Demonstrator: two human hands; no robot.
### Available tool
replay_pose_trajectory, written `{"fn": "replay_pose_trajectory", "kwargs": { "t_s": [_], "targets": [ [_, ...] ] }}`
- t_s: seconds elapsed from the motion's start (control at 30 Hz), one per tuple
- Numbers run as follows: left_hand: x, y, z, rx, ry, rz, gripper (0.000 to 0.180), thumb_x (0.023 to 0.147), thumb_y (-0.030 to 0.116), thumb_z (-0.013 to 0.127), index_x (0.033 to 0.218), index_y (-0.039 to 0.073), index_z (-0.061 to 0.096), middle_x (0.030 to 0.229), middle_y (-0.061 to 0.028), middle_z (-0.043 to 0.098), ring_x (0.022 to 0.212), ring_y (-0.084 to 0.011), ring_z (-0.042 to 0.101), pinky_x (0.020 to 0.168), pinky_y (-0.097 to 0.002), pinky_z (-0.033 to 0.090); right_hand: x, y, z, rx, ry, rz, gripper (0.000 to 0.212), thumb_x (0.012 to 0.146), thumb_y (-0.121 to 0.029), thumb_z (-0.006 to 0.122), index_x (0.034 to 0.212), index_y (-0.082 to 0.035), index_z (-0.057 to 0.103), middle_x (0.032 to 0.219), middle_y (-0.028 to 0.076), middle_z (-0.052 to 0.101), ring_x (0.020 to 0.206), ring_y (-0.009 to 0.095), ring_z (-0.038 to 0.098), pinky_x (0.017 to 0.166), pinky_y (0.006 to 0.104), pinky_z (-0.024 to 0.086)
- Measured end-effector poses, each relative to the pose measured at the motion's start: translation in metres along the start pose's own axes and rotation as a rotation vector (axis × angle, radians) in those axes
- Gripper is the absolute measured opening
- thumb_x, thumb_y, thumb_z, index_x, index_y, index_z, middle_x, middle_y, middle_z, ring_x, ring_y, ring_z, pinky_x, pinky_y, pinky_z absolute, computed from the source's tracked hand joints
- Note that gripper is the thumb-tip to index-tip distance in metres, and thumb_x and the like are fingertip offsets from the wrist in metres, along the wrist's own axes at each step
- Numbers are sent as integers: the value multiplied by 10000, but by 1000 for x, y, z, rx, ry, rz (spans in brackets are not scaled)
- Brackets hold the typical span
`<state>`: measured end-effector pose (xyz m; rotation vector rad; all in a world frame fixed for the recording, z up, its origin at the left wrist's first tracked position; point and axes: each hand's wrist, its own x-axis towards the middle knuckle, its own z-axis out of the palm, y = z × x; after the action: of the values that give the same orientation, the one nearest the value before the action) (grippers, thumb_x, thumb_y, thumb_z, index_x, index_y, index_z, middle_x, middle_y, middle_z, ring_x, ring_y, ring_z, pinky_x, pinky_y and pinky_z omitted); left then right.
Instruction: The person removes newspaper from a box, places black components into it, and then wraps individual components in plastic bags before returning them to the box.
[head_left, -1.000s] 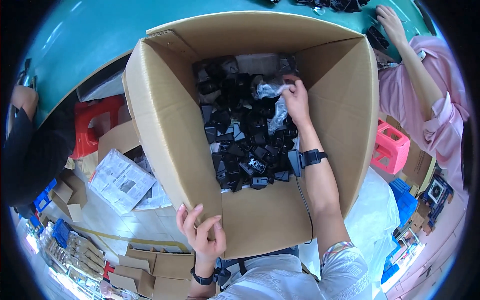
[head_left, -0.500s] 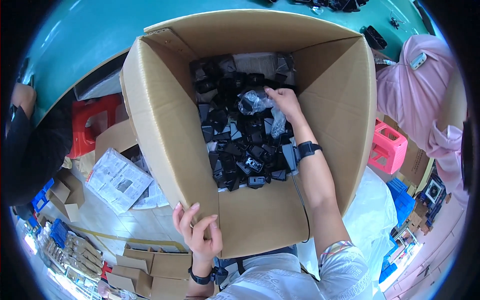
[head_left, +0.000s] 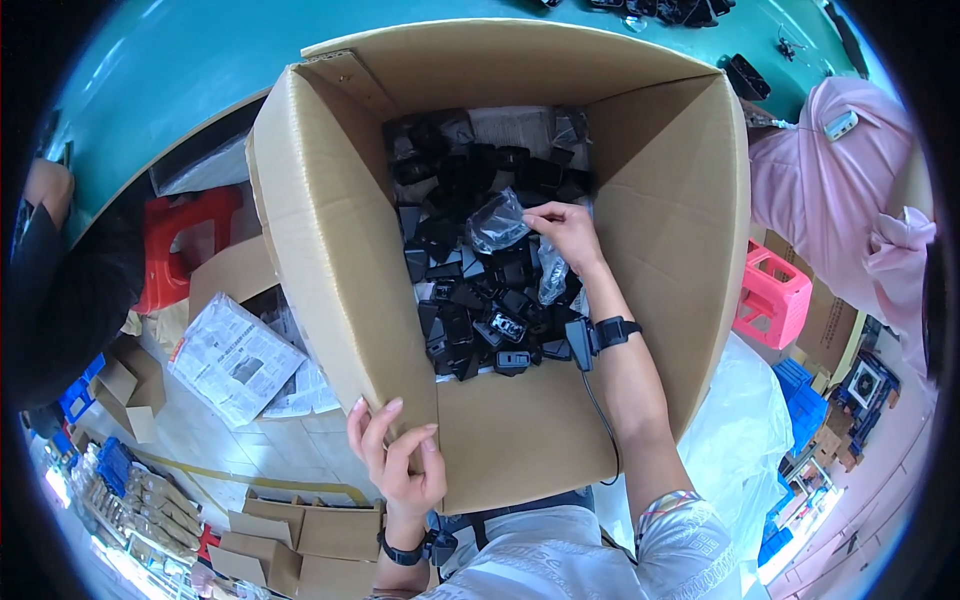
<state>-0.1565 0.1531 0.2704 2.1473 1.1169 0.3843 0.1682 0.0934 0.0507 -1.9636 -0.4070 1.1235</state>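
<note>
A large, deep cardboard box (head_left: 330, 240) stands open in front of me. Heaped on its bottom are many small black plastic parts (head_left: 490, 290), some boxy with glossy faces. My right hand (head_left: 568, 236) reaches inside, thumb and fingertips pinched on a crumpled clear plastic bag (head_left: 497, 222) above the pile. Whether the bag holds anything is hard to make out. Another clear plastic bag (head_left: 552, 272) lies below the hand on the parts. At the box's near left corner, my left hand (head_left: 398, 460) touches the cardboard edge, its fingers loosely bent and apart.
Beyond the box runs a green table (head_left: 190, 75) with black parts on it. Red stools stand left (head_left: 165, 250) and right (head_left: 770, 295). A person in pink (head_left: 840, 170) is at the right, another in dark clothes (head_left: 80, 290) at the left. Newspaper (head_left: 235, 355) lies beside the box.
My right hand has drawn slightly nearer and lower in the picture, and the pinched bag has shifted left and down. The box has tilted or shifted a little. My left hand stays at the edge.
</note>
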Motion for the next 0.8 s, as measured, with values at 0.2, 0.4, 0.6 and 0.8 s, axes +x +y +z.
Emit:
{"fn": "replay_pose_trajectory", "kwargs": {
  "t_s": [0.2, 0.4, 0.6, 0.8],
  "targets": [
    [1, -1, 0, -22, 3, 3, 155, 727, 24, 620, 856, 98, 666, 1240, -124, 548, 1299, -450, 334, 1081, -522, 302, -12, -11, 6, -239, 65, -66, 172, 845, -138, 692, 950, -1, 691, 767, 29, 668, 656, 66, 571, 614, 235, 463],
    [1, -1, -1, -32, 10, 6, 150, 730, 26, 616, 854, 95, 665, 1236, -127, 552, 1296, -452, 340, 1082, -527, 299, -28, -10, 16, -262, 41, -79, 348, 827, -139, 665, 1158, -48, 603, 769, 61, 632, 642, 136, 605, 621, 285, 482],
    [2, -1, 0, -33, 13, 22, 151, 730, 28, 615, 855, 95, 667, 1235, -132, 556, 1294, -449, 346, 1084, -525, 294, -40, -21, 32, -610, 151, -208, 266, 835, -176, 648, 1091, -105, 658, 847, 132, 665, 832, 342, 649, 751, 453, 519],
    [1, -1, 2, -32, 22, 20, 152, 732, 32, 615, 862, 94, 664, 1239, -138, 555, 1293, -449, 350, 1085, -528, 287, -47, -30, 33, -652, 134, -298, 173, 796, -216, 686, 852, -58, 730, 883, 99, 687, 798, 310, 660, 712, 389, 533]
  ]
}}
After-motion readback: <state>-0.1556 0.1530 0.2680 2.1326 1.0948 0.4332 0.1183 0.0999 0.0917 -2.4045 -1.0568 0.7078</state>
